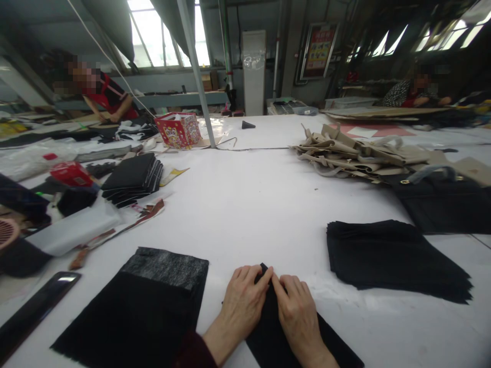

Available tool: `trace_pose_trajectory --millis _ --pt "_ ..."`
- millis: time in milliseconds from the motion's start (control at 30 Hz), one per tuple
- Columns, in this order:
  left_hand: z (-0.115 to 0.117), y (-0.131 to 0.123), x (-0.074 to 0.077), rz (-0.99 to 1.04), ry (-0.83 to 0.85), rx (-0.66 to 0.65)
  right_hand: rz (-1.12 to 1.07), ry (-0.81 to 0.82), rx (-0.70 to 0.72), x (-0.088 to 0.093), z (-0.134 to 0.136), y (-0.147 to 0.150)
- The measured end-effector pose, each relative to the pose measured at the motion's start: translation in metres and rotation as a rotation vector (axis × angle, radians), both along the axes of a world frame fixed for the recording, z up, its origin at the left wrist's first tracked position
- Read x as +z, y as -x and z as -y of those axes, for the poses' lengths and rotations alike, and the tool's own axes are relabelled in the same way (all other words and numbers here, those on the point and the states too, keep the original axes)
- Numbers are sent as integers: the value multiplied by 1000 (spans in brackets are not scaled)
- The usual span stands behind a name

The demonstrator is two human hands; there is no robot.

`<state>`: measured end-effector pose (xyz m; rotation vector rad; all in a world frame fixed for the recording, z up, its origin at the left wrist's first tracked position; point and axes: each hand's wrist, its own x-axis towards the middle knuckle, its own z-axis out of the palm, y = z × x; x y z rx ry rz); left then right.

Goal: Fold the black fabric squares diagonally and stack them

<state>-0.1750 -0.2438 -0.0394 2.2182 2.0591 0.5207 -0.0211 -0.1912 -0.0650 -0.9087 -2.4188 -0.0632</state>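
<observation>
Directly in front of me on the white table lies a black fabric piece (269, 332), folded lengthwise, its far tip poking out beyond my fingers. My left hand (241, 302) is closed on the far end, thumb and index finger at the fold. Close beside it, fingertips nearly touching, my right hand (297, 309) presses the same end with bent fingers. Left of my hands is a stack of black fabric pieces (138, 317) with a greyish fuzzy strip along its far edge. Another stack of black fabric (391, 255) lies to the right.
Beige fabric pieces (345, 153) are heaped at the back right, near a black bag panel with a grey handle (441, 197). Folded black pieces (132, 176), a red packet (71, 174) and a red patterned box (178, 130) stand left. A pole (197, 71) rises behind. Two people work farther off.
</observation>
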Motion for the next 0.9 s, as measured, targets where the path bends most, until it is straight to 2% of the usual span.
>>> trace_pose_trajectory --millis 900 --pt "0 -2 7 42 38 49 -2 0 21 0 0 0"
